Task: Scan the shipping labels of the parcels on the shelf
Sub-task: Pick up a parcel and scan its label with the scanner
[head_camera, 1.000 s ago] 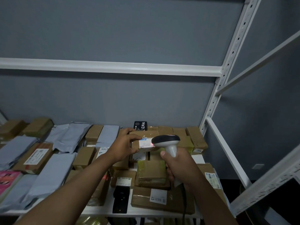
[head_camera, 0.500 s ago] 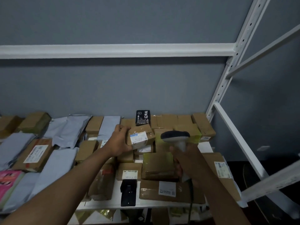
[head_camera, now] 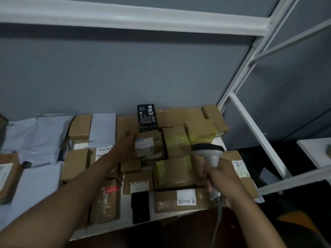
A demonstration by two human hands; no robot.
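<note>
My left hand rests against the left side of a small brown parcel with a white shipping label, which sits on the pile in the middle of the shelf. My right hand is shut on the grey handle of a barcode scanner, whose dark head points toward the parcels, to the right of the labelled one. A cable hangs from the handle's base. Many brown boxes and grey mailer bags cover the white shelf.
A black box with white lettering stands upright behind the small parcel. A white upright post and slanted rails bound the shelf's right side. A white beam runs overhead. Grey mailers lie at the left.
The small labelled parcel has been lowered from in front of the scanner onto the pile. My right hand with the scanner has drawn back toward the right. The view has tilted.
</note>
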